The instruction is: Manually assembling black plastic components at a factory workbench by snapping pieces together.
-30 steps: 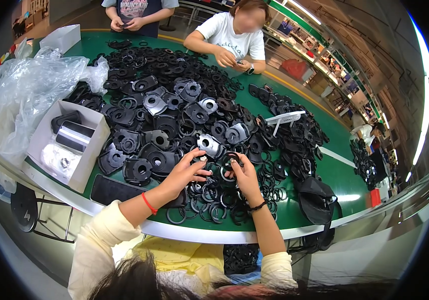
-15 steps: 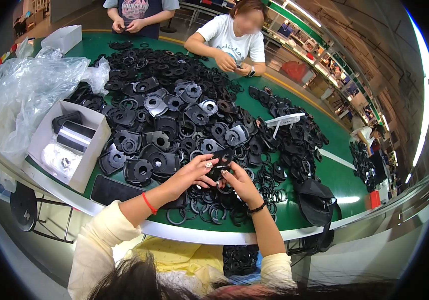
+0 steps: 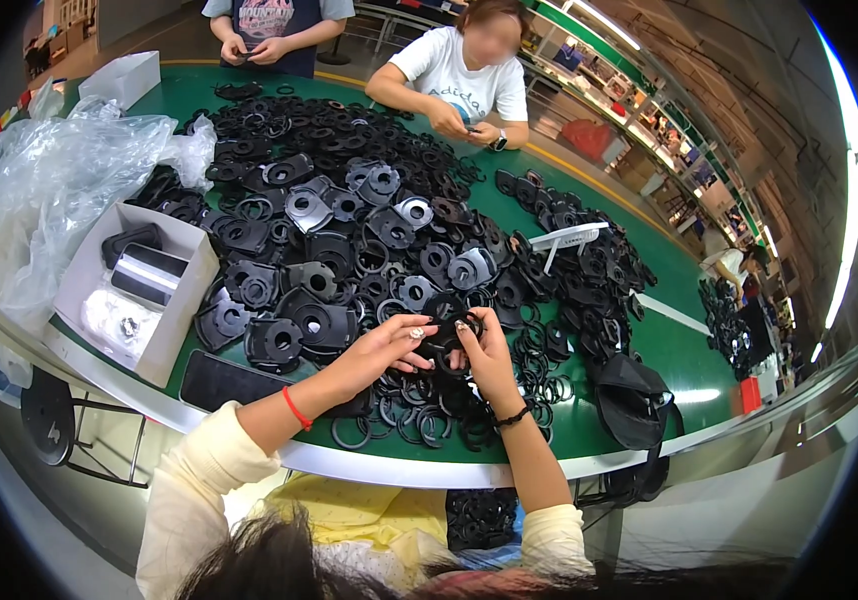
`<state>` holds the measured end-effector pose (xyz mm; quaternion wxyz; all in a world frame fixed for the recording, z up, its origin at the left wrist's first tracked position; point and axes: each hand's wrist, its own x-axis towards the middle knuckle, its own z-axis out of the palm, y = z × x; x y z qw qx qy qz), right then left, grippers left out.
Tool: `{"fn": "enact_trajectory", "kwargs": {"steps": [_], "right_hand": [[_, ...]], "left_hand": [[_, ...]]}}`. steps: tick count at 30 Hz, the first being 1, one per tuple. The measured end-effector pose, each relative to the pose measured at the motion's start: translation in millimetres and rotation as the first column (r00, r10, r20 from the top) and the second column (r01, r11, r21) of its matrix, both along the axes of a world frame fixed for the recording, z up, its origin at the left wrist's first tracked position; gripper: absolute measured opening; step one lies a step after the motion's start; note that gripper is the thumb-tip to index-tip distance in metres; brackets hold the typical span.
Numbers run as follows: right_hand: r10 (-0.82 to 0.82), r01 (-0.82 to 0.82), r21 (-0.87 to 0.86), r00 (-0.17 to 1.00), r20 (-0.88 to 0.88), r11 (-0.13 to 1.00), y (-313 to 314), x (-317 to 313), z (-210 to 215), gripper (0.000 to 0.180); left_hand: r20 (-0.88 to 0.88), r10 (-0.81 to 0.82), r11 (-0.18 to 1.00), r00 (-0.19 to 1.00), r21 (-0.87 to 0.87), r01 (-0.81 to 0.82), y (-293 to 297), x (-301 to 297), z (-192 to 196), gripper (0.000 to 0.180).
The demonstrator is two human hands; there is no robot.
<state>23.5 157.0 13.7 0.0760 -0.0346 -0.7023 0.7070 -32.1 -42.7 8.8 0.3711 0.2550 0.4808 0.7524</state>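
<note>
Over the near edge of a heap of black plastic parts (image 3: 314, 275), my two hands hold a black ring-shaped plastic part (image 3: 446, 335). My left hand (image 3: 394, 343) grips its left side, fingertips closed on the edge. My right hand (image 3: 486, 355) pinches the right side, thumb on top and index finger curled round the far edge. Against the dark heap, the part's exact outline is hard to make out, and whether it is one piece or two fitted together I cannot tell. Loose black rings (image 3: 351, 432) lie just below my hands.
On the green table (image 3: 694, 375), an open white box (image 3: 192, 325) and a clear plastic bag (image 3: 59, 190) lie left. A flat dark rectangular object (image 3: 229, 382) is by my left forearm. A black bag (image 3: 634, 400) hangs over the right edge. Two people handle parts across the table.
My right index finger has lifted and curled round the far side of the black part, and the thumb has moved up onto it. The part has turned in my hands; my left hand stays nearly in place.
</note>
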Motion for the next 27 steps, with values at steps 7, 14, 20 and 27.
{"fn": "enact_trajectory", "kwargs": {"steps": [7,14,20,27], "right_hand": [[-0.014,0.014,0.016,1.000,-0.004,1.000,0.9,2.6,4.8,0.020],[0.120,-0.122,0.041,0.992,0.048,0.992,-7.3,8.8,7.4,0.017],[0.086,-0.094,0.218,0.995,0.047,0.971,-10.8,9.7,5.0,0.021],[0.046,-0.046,0.352,0.999,0.009,0.935,-16.9,13.8,10.1,0.022]], "left_hand": [[-0.371,0.332,0.925,0.867,-0.051,-0.376,1.2,-3.0,-12.9,0.031],[-0.648,0.212,0.943,0.732,-0.060,-0.327,1.9,7.7,-5.9,0.030],[-0.624,0.189,0.928,0.758,-0.139,-0.346,1.0,7.4,0.1,0.024],[-0.562,0.151,0.929,0.813,-0.200,-0.311,1.3,8.3,-5.7,0.022]]}}
